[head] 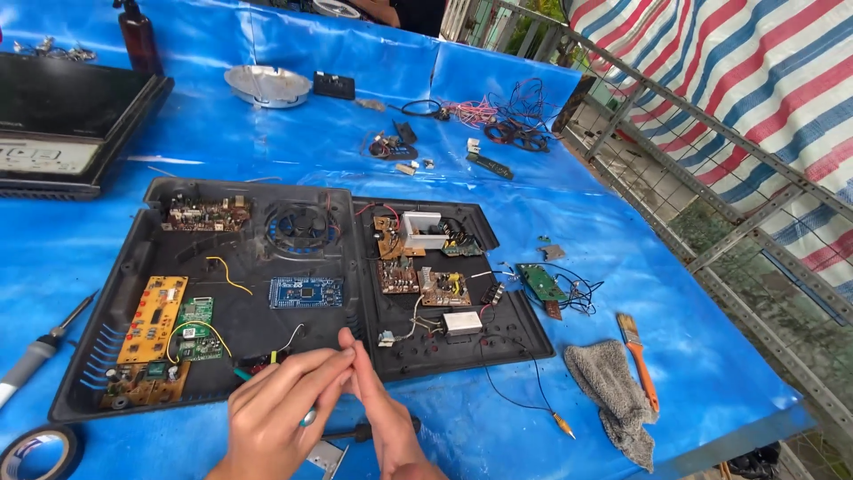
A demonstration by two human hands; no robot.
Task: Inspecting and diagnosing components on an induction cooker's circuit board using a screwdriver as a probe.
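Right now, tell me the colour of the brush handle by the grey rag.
Orange; the brush shows in the head view.

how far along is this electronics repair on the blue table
Done: the black casing lies open, circuit boards exposed. In hand: left hand and right hand pinch something small together. Left: loose wires and the green board sit outside.

A black open appliance casing (249, 302) lies flat on the blue tarp, holding several circuit boards.
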